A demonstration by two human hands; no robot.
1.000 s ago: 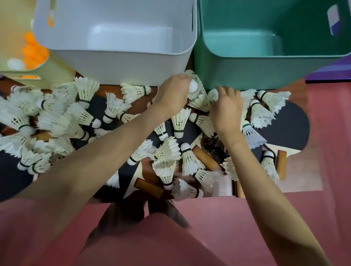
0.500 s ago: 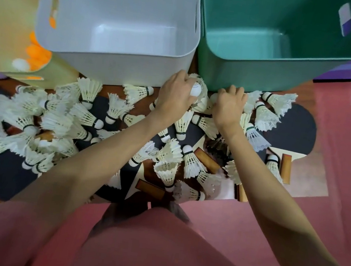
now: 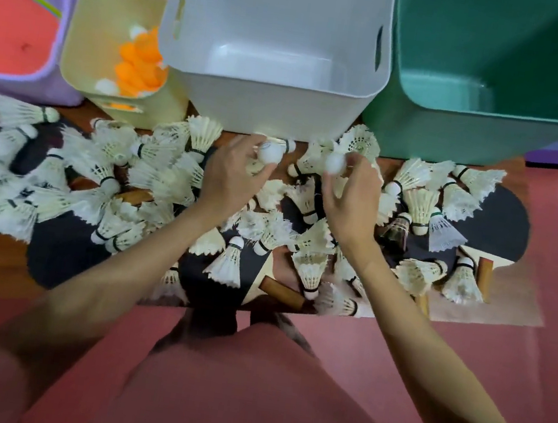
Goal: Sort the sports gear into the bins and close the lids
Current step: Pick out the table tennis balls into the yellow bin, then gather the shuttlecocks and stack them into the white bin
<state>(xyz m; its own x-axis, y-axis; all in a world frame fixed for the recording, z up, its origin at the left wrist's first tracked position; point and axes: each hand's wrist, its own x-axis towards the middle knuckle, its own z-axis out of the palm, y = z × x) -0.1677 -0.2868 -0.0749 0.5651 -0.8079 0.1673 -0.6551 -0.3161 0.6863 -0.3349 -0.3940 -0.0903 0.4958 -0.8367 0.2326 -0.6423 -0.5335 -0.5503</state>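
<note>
Now two white table-tennis balls are coming up out of the clutter: the left ball [image 3: 269, 153] is being pinched in the fingertips of the left hand [image 3: 234, 173], and the right ball [image 3: 334, 163] is being held the same way by the right hand [image 3: 351, 200]. A second ago both hands were burrowing knuckles-up among the shuttlecocks [image 3: 175, 175] at the foot of the bins; now they are lifting, turned so that the balls are showing, just in front of the white bin [image 3: 266, 109]. That suggests the picking step is finishing and the carrying step is beginning. Judging by its contents, the yellow bin [image 3: 90, 41], already holding orange and white balls [image 3: 140, 66], is probably where these are going, well to the left of both hands. The white bin and the green bin [image 3: 460, 136] are standing with nothing in them, while shuttlecocks and black paddles [image 3: 505, 221] are lying across the floor, so most of the sorting is waiting. No lids are showing.
</note>
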